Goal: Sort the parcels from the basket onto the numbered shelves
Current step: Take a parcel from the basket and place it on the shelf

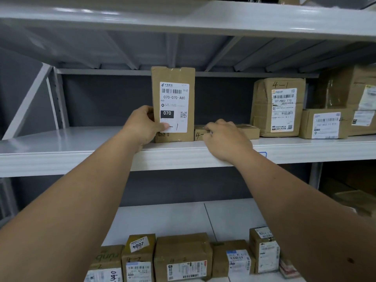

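A tall brown parcel (pixel 173 102) with a white label reading 070-070-A80 stands upright on the grey middle shelf (pixel 71 147). My left hand (pixel 142 125) grips its lower left edge, thumb across the label's bottom corner. Beside it on the right lies a low flat brown parcel (pixel 247 130) marked "4-". My right hand (pixel 225 137) rests on top of that flat parcel with its fingers curled over the front left corner. The basket is out of view.
Further right on the same shelf stand a taped parcel marked 4-1 (pixel 278 106), a small box (pixel 325 124) and a bigger box (pixel 352 92). The lower shelf (pixel 183 218) carries a row of several labelled boxes (pixel 183 257) along its front. An upper shelf (pixel 183 19) hangs overhead.
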